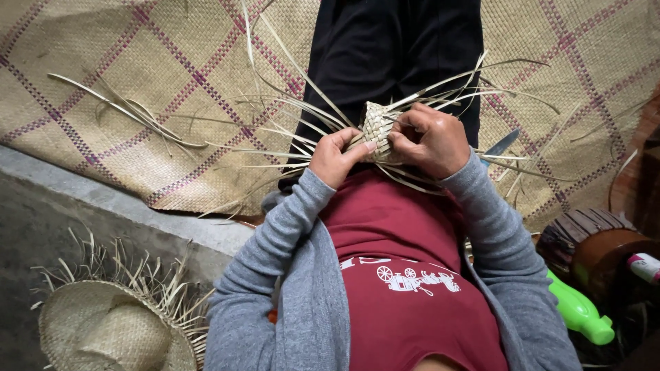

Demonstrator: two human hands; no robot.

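Near the centre of the frame, slightly above the middle, both hands close on a small woven straw piece [377, 128], a pale diamond-shaped patch of plaiting with long loose strands fanning out to the left and right. The left hand [335, 156] curls around its lower left edge, thumb pressed flat against the weave; the right hand [429, 139] grips its right side with fingers bent tight, pinching strands. The piece sits over the person's lap, above dark trousers and a red shirt bearing a white carriage print. Beneath everything lies a woven mat [158, 82], tan with purple crossing lines, filling the upper part of the frame. A knife blade [500, 145] pokes out just right of the right hand. At the lower left rests an unfinished straw hat [110, 330] with frayed ends sticking up, on a grey concrete floor. At the lower right lies a bright green plastic bottle [581, 312], beside a brown wooden stool [591, 237] and a white-labelled container with a red band [645, 266].
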